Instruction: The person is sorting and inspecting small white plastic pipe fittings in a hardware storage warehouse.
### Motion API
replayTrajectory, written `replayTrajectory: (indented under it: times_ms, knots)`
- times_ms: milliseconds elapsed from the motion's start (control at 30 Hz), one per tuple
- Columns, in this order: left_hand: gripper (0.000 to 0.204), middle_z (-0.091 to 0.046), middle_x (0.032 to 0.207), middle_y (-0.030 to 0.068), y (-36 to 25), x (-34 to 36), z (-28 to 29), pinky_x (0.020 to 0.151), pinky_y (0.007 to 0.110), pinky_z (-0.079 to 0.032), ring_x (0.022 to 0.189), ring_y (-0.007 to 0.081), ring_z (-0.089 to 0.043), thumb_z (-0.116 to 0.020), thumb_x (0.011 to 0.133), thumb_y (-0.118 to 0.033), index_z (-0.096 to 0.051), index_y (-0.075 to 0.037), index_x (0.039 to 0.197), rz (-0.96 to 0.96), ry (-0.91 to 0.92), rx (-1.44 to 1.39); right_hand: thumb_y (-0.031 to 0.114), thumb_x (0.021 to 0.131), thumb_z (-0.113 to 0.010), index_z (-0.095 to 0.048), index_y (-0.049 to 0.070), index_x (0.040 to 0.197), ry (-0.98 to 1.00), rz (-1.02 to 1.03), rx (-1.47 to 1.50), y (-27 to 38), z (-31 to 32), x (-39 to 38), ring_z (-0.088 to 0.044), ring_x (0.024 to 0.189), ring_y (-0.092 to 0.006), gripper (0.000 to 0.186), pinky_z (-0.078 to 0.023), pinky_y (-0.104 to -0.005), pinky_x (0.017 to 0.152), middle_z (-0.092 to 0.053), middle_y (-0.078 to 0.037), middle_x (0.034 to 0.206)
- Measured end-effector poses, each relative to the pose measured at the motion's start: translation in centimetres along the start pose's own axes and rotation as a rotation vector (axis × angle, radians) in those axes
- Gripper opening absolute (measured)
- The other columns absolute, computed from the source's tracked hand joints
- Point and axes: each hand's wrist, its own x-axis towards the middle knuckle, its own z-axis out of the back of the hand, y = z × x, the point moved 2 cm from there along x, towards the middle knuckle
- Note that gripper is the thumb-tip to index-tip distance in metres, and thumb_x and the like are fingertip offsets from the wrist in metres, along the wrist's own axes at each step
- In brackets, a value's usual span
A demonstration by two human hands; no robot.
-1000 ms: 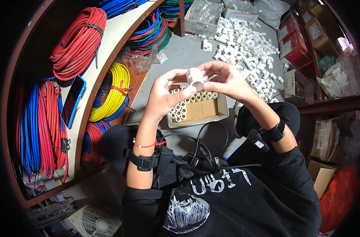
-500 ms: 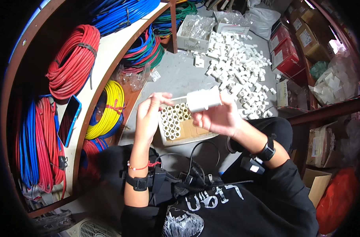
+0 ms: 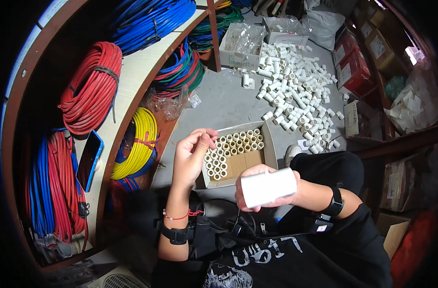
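Observation:
A plain white, roughly cylindrical piece (image 3: 269, 187) rests in my right hand (image 3: 248, 178), tilted slightly and held low in front of my chest. Glare washes out its surface, so its exact kind cannot be made out. Over the left rim of a shallow carton (image 3: 272, 156), my left hand (image 3: 190, 153) is raised with fingers loosely bent and nothing visible in them. Inside the carton, short white pipe fittings (image 3: 240, 142) stand on end in close rows along the far and left sides. Bare brown cardboard shows at its near right.
Loose white pipe fittings (image 3: 300, 91) lie heaped on the floor beyond the carton. Two boxes with clear plastic (image 3: 240, 45) stand behind. Shelves at left hold red cable coils (image 3: 91, 89), a yellow coil (image 3: 137, 144) and a phone (image 3: 90, 161). Cartons (image 3: 356, 67) line the right.
My right hand has drawn the white piece down and nearer to my body. My left hand has shifted slightly right and lower, and the view has tilted, showing more of the carton.

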Motion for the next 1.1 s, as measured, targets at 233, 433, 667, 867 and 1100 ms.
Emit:
replayTrajectory:
  times_ms: [233, 433, 667, 867, 1100]
  knots:
    - [0.024, -0.052, 0.092, 0.008, -0.7, 0.4, -0.8, 0.067, 0.02, -0.034, 0.076, 0.0076, -0.045, -0.045, 0.082, -0.022, -0.054, 0.0, 0.077, 0.035, -0.01, -0.092, 0.051, 0.051, -0.066, -0.049, -0.007, 0.085, 0.165, 0.002, -0.117, 0.2, -0.7, -0.2, -0.053, 0.073, -0.0237, 0.069, -0.042, -0.0254, 0.057, -0.054, -0.019, 0.079]
    - [0.032, -0.053, 0.091, 0.0081, -1.3, -0.1, -0.9, 0.069, 0.021, -0.034, 0.083, 0.0103, -0.047, -0.041, 0.083, -0.031, -0.053, -0.001, 0.081, 0.027, 0.039, -0.103, 0.033, 0.042, -0.077, -0.038, -0.009, 0.109, 0.3, -0.141, 0.043, -0.3, -0.8, -0.6, -0.05, 0.09, -0.0181, 0.088, -0.038, -0.0261, 0.079, -0.05, -0.014, 0.1]
    - [0.028, -0.053, 0.09, 0.0052, -1.7, -0.3, -0.9, 0.073, 0.021, -0.035, 0.084, 0.0094, -0.047, -0.043, 0.083, -0.027, -0.051, 0.0, 0.088, 0.047, 0.066, -0.106, 0.03, 0.043, -0.076, -0.037, -0.012, 0.107, 0.471, -0.069, 0.11, -0.5, -1.4, -0.5, -0.05, 0.088, -0.0175, 0.086, -0.038, -0.0249, 0.079, -0.05, -0.015, 0.097]
    - [0.025, -0.053, 0.088, 0.0041, -1.7, 0.0, -1.2, 0.073, 0.019, -0.036, 0.083, 0.008, -0.047, -0.045, 0.082, -0.022, -0.051, 0.001, 0.089, 0.059, 0.086, -0.088, 0.026, 0.043, -0.076, -0.037, -0.013, 0.106, 0.478, -0.09, 0.138, -0.5, -1.7, -0.8, -0.05, 0.088, -0.0177, 0.084, -0.038, -0.0248, 0.079, -0.05, -0.016, 0.097]
    - [0.048, -0.053, 0.092, 0.0072, -1.3, -0.1, -0.8, 0.074, 0.023, -0.034, 0.087, 0.0121, -0.049, -0.028, 0.085, -0.042, -0.05, 0.001, 0.091, 0.067, 0.119, -0.19, 0.037, 0.057, -0.066, -0.043, -0.009, 0.098, 0.178, -0.039, -0.042, 0.3, -1.6, -0.3, -0.053, 0.081, -0.0253, 0.067, -0.044, -0.0296, 0.067, -0.052, -0.022, 0.088]
